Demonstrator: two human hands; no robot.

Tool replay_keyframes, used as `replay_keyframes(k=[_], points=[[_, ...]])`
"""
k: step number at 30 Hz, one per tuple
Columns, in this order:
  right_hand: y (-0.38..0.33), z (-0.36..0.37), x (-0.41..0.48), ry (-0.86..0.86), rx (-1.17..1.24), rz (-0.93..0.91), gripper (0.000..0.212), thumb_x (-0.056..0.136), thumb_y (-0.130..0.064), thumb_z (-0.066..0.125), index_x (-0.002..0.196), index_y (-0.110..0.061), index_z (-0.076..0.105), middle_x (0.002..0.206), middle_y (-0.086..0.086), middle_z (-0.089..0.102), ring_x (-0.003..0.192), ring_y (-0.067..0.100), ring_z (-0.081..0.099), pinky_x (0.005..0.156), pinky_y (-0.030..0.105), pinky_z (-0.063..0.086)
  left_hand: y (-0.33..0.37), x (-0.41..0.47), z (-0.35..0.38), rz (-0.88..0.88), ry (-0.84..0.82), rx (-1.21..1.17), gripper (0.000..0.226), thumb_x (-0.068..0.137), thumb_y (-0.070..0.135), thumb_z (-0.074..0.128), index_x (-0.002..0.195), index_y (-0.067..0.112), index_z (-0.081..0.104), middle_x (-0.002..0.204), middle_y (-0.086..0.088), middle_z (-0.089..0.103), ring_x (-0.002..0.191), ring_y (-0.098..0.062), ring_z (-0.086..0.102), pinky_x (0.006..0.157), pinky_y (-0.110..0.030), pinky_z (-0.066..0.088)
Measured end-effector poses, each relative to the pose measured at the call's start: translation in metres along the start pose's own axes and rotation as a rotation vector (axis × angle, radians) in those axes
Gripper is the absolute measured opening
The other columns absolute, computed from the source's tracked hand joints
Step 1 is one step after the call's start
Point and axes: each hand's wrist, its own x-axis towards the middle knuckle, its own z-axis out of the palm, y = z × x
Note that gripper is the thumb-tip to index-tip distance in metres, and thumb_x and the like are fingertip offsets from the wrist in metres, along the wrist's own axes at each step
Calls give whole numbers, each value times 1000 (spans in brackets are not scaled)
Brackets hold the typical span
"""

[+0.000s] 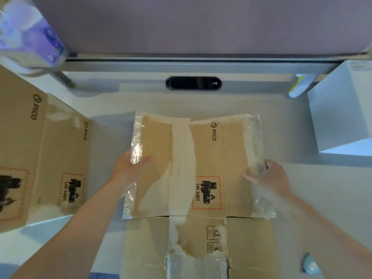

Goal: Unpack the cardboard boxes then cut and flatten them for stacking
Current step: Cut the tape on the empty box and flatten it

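A flattened brown cardboard box (pixel 211 158) lies on the white desk in front of me, printed with PICO and a red-bordered UN 3481 label, with torn paper strips and clear tape along both side edges. My left hand (pixel 128 166) grips its left edge, thumb on top of the taped flap. My right hand (pixel 267 178) grips its right edge the same way. The box's near panels (pixel 201 248) hang toward me past a fold line.
Another flattened PICO box (pixel 50 158) lies at the left. A white box (pixel 342 113) stands at the right, a white-and-yellow tool (pixel 298 85) beside it. A black oval slot (pixel 193 83) sits in the desk (pixel 312 198) at the back. A small bluish object (pixel 310 263) lies near right.
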Motion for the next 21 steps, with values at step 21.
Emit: replay_keyframes(k=[21], points=[[-69, -63, -182, -462, 97, -721, 9, 93, -27, 71, 96, -31, 63, 86, -4, 74, 83, 24, 69, 77, 46, 56, -57, -355, -136, 193, 616, -428, 12, 93, 19, 73, 104, 24, 72, 79, 12, 74, 66, -1, 70, 52, -13, 53]])
